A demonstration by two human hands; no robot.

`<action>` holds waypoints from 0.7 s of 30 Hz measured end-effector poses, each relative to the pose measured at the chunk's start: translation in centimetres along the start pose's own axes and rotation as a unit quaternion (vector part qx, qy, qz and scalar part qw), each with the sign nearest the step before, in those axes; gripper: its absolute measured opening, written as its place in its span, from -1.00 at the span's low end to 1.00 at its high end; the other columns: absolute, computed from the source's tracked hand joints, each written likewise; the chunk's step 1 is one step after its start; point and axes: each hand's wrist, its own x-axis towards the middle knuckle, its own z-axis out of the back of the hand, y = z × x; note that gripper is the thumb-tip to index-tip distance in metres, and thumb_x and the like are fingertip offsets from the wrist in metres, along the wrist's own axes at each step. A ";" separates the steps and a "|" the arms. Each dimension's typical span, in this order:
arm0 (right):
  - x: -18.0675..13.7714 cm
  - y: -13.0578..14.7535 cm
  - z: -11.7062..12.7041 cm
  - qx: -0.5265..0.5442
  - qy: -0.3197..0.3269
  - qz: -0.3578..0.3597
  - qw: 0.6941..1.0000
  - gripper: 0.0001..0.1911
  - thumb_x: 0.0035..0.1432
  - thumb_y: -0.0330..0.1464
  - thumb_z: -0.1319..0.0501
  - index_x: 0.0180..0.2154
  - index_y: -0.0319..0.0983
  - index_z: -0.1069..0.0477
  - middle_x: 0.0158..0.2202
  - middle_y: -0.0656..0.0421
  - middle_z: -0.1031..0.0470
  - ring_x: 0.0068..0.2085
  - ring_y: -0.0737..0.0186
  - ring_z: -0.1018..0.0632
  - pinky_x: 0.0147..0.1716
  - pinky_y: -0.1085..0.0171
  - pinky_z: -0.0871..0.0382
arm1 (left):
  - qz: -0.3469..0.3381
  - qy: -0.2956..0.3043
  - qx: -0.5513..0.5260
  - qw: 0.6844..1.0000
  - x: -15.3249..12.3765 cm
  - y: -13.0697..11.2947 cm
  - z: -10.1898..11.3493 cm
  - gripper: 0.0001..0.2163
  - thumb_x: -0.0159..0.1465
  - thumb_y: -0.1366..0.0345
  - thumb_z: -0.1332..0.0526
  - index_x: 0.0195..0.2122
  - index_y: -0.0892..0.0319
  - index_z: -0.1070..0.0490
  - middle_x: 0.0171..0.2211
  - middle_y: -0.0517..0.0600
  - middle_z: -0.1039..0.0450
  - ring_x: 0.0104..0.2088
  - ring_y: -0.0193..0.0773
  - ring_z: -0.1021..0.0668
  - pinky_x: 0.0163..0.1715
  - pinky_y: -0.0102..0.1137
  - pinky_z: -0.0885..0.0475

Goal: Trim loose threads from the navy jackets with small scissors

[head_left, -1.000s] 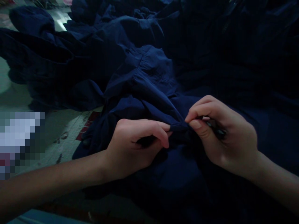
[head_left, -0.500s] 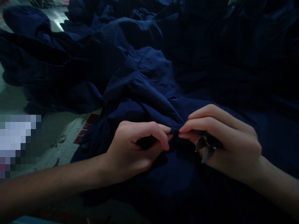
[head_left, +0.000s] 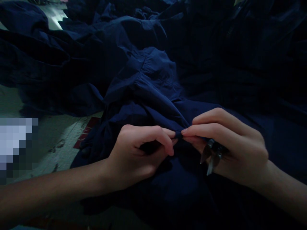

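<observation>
A dark blue garment with a gathered seam lies bunched in front of me. My left hand pinches its edge between the fingertips, forefinger curled. Just to the right, the fingertips of my right hand pinch the same edge, almost touching the left fingers. Tucked in my right palm is a pair of thread snips, its two metal blades pointing down and standing apart; the rest of it is hidden by the hand and shadow.
More dark blue cloth is heaped at the back and left. Below it shows a pale, worn surface with a dark red patch. A blurred-out whitish patch sits at the left edge.
My right fingertips have moved slightly left along the cloth edge, closer to the left ones. The snips' blades have tipped a little lower. My left hand is nearly still.
</observation>
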 end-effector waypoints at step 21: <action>-0.2 -0.3 -0.1 -0.004 0.058 -0.005 0.998 -0.83 0.23 -0.59 -0.17 -0.20 -0.23 -0.40 -0.27 0.14 -0.46 -0.40 0.35 -0.45 -0.52 0.32 -0.33 | -0.009 0.003 0.008 1.000 -0.3 0.4 0.1 -0.76 0.15 0.70 -0.32 -0.46 0.22 -0.54 -0.38 -0.12 -0.67 -0.41 -0.50 -0.69 -0.27 -0.76 -0.55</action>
